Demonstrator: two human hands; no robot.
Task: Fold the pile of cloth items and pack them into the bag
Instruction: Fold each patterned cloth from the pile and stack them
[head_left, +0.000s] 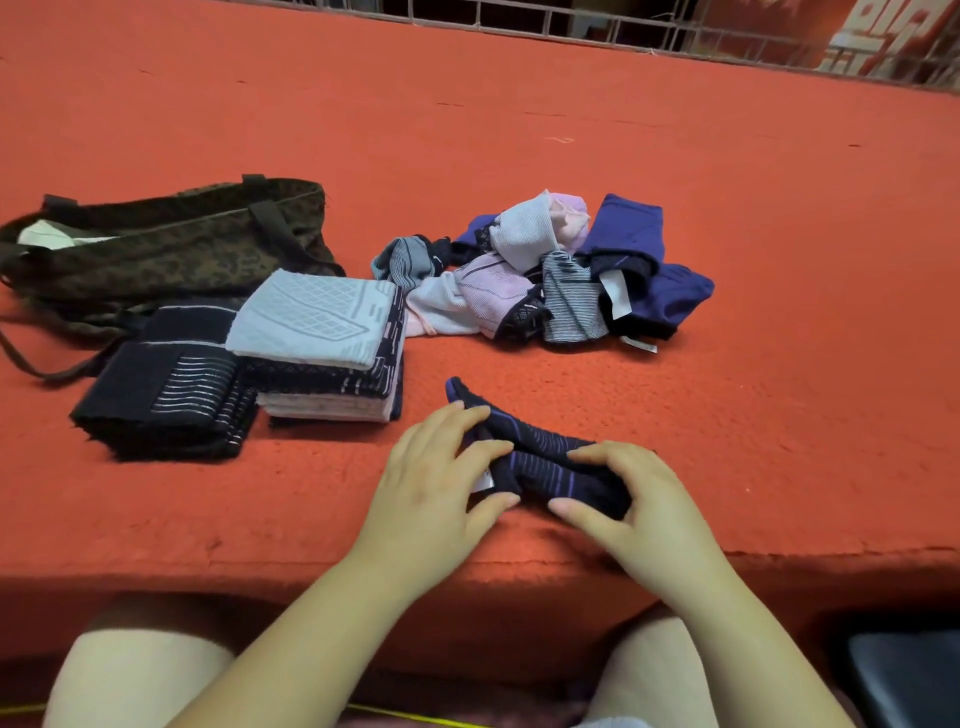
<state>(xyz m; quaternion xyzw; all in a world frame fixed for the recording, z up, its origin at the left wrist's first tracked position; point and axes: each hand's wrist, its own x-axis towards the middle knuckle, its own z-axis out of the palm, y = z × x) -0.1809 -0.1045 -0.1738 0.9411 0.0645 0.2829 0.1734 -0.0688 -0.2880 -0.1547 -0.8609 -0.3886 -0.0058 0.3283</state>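
Observation:
A dark navy cloth with purple stripes (540, 457) lies near the front edge of the red surface. My left hand (441, 488) rests on its left end, fingers and thumb curled round the fabric. My right hand (628, 499) grips its right end the same way. A loose pile of unfolded cloths (550, 270), pink, striped grey and blue, sits behind it. Two stacks of folded cloths stand at the left: a taller one topped by a pale grey piece (322, 332) and a dark one (166, 400). The brown patterned bag (171, 244) lies on its side behind the stacks.
The red carpeted surface (519, 130) stretches far back to a metal railing (597, 26). Its front edge runs just below my hands. My knees show under it. A dark seat (909, 675) is at the lower right.

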